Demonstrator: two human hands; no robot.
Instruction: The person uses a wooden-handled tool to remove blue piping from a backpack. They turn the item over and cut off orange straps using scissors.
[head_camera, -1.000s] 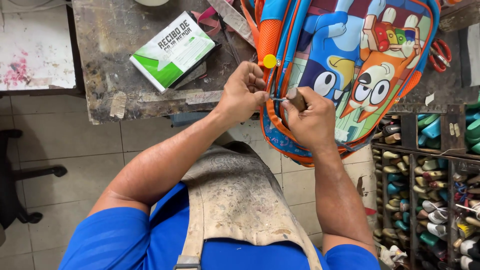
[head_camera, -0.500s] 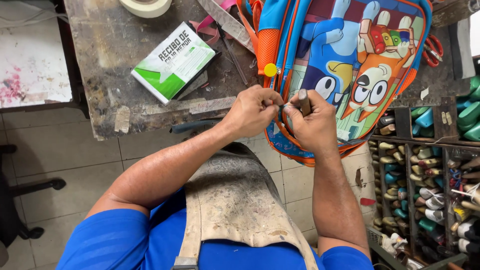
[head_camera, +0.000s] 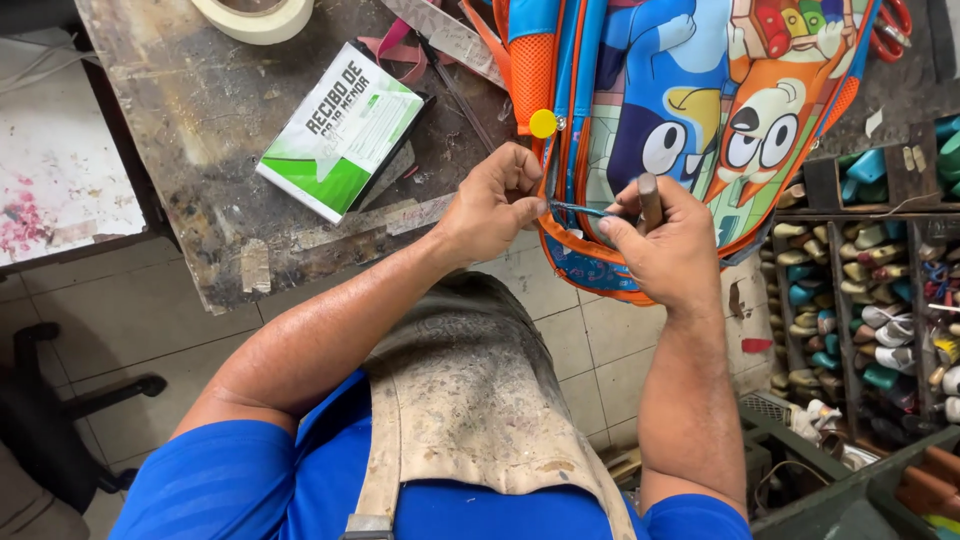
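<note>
A child's backpack (head_camera: 700, 90), blue and orange with cartoon figures, hangs over the front edge of a worn workbench (head_camera: 190, 130). My left hand (head_camera: 492, 205) pinches the backpack's edge by the zipper, just under a round yellow zip tag (head_camera: 543, 123). My right hand (head_camera: 662, 245) grips a small tool with a brown wooden handle (head_camera: 649, 200), and its thin metal tip lies across the zipper strip between both hands.
A green and white paper pad (head_camera: 340, 130) lies on the bench, with a roll of tape (head_camera: 255, 15) at the top edge. Red-handled scissors (head_camera: 893, 25) lie at the top right. Compartments with several small shoe lasts (head_camera: 870, 300) fill the right. A stained apron (head_camera: 470, 400) covers my lap.
The view has moved closer in on the hands and backpack. My hands have stayed at the zipper edge, with the right hand's tool now held more upright.
</note>
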